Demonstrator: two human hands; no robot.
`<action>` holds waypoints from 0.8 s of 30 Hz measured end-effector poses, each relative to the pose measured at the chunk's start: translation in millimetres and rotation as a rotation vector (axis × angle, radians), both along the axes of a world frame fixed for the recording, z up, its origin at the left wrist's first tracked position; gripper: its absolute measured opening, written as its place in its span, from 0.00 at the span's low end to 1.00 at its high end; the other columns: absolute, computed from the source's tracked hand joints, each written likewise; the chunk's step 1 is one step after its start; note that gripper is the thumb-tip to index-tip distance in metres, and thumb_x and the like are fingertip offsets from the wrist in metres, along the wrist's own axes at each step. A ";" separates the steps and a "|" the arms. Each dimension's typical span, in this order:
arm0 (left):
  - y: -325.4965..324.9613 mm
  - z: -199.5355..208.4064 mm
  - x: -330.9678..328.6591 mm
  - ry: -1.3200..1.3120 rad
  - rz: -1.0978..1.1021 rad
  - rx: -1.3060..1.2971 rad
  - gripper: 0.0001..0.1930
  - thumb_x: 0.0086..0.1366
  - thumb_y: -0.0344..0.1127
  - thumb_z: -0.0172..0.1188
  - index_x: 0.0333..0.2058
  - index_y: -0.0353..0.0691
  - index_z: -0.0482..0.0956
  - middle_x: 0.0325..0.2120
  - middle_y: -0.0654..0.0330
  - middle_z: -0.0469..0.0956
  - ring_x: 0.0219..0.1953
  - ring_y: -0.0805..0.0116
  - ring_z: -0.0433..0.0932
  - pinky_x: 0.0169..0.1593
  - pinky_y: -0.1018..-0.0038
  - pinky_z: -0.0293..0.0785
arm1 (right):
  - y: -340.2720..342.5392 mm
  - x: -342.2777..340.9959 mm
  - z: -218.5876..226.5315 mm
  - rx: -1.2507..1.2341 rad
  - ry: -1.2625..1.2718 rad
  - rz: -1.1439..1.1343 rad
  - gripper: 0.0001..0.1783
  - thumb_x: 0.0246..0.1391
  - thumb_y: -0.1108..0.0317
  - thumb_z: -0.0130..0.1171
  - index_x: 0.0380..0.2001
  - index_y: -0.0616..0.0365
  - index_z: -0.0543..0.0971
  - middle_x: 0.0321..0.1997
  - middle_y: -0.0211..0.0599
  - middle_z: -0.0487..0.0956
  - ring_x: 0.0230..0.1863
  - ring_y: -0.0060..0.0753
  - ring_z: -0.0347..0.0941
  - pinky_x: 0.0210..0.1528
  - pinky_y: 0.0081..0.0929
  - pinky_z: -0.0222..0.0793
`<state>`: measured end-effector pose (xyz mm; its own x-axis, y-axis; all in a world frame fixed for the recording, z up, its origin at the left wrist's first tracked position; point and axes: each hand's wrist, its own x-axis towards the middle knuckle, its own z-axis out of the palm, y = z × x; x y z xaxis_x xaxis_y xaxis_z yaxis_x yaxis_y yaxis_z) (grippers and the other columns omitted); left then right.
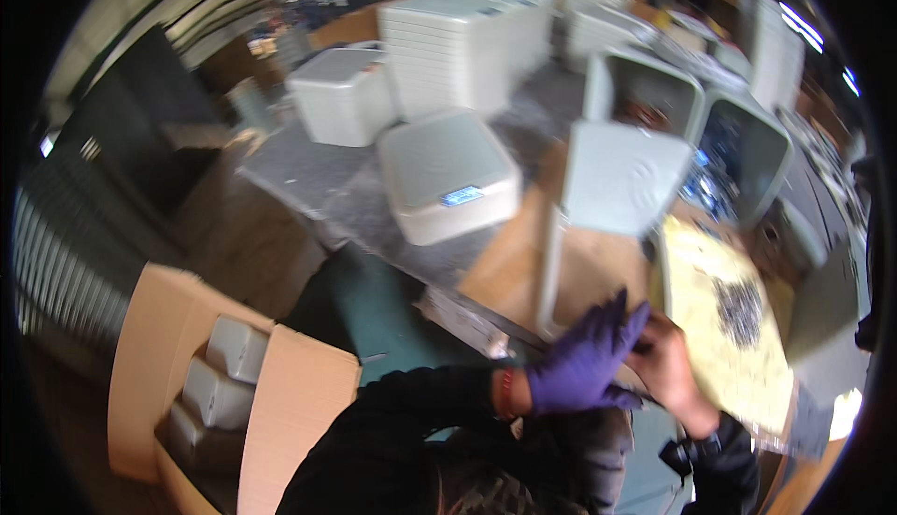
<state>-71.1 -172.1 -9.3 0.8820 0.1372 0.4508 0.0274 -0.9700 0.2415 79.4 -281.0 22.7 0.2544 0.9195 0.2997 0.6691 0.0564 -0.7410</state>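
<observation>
My left hand (581,358), in a purple glove with a red band at the wrist, has its fingers stretched out and the thumb apart. Beside it my bare right hand (665,370) has curled fingers close to the gloved palm. Whatever those fingers pinch, if anything, is hidden. Just beyond my hands stands a pale grey square panel (628,178), with a thin pale edge piece running down its left side. Brown cardboard (509,258) lies under it. Right of my hands is a yellow sheet (719,365) with a heap of small dark parts (739,311).
A closed pale grey case (448,174) with a blue label sits on the dark table (346,199). Stacked pale panels (444,57) rise behind it. Two open bins (752,146) at the right hold small parts. At lower left, an open cardboard box (294,412) holds several grey cases (218,392).
</observation>
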 end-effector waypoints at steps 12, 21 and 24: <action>41.2 16.5 -41.8 0.034 -0.085 0.014 0.25 0.65 0.56 0.61 0.49 0.41 0.75 0.36 0.54 0.78 0.36 0.55 0.80 0.37 0.61 0.75 | -21.7 1.9 33.6 0.130 -0.694 0.339 0.52 0.45 0.55 0.77 0.65 0.72 0.63 0.55 0.52 0.80 0.46 0.53 0.78 0.61 0.48 0.69; 65.6 107.2 -26.0 -0.374 -0.077 0.338 0.21 0.64 0.60 0.62 0.33 0.48 0.75 0.19 0.63 0.72 0.21 0.60 0.76 0.25 0.61 0.70 | 7.4 -6.9 6.6 0.533 0.169 -0.110 0.64 0.29 0.69 0.85 0.69 0.68 0.56 0.64 0.51 0.70 0.26 0.21 0.70 0.32 0.22 0.70; 59.8 105.7 -29.8 0.002 -0.144 0.063 0.20 0.60 0.57 0.68 0.33 0.46 0.77 0.25 0.62 0.77 0.24 0.55 0.80 0.27 0.61 0.74 | 1.7 12.5 -1.2 0.561 0.019 0.076 0.68 0.28 0.68 0.86 0.71 0.69 0.54 0.47 0.44 0.77 0.23 0.20 0.69 0.31 0.21 0.68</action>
